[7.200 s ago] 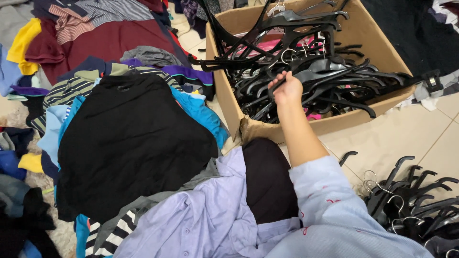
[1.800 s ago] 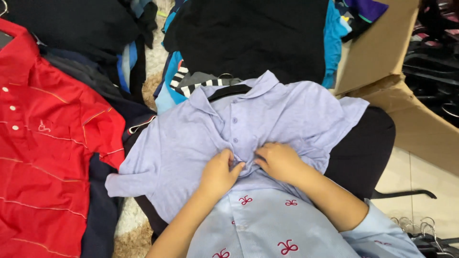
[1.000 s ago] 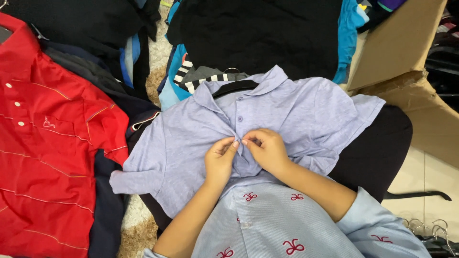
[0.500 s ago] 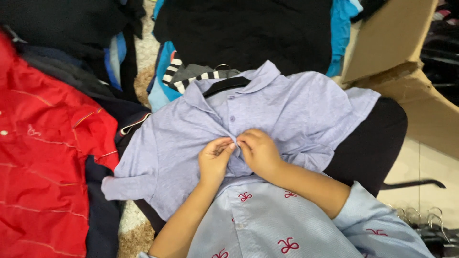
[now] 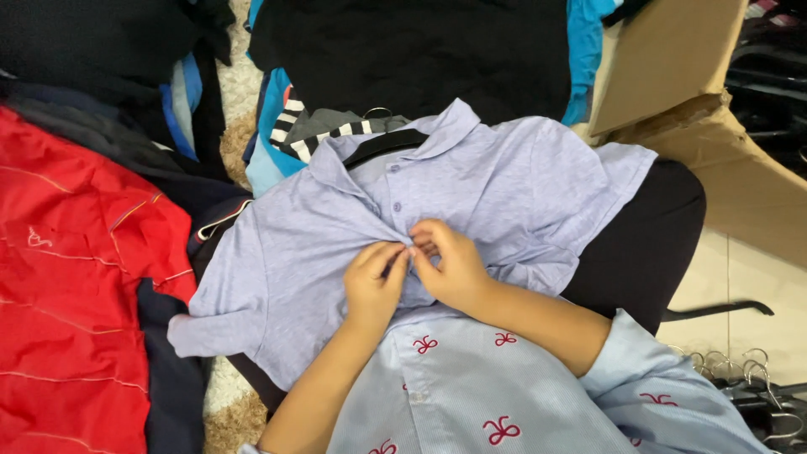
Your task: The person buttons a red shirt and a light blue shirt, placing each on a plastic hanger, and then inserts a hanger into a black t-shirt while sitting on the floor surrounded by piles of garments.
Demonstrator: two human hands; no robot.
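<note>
So we've got both hands, left hand [image 5: 374, 282] and right hand [image 5: 450, 265], pinching the lilac polo shirt [image 5: 471, 189] placket; collar points away, toward the brown cardboard box [image 5: 672, 63].

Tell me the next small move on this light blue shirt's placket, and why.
Probably close the placket where the left hand and right hand pinch the light blue polo shirt. It lies on a black hanger, with two buttons visible above the pinch.
</note>
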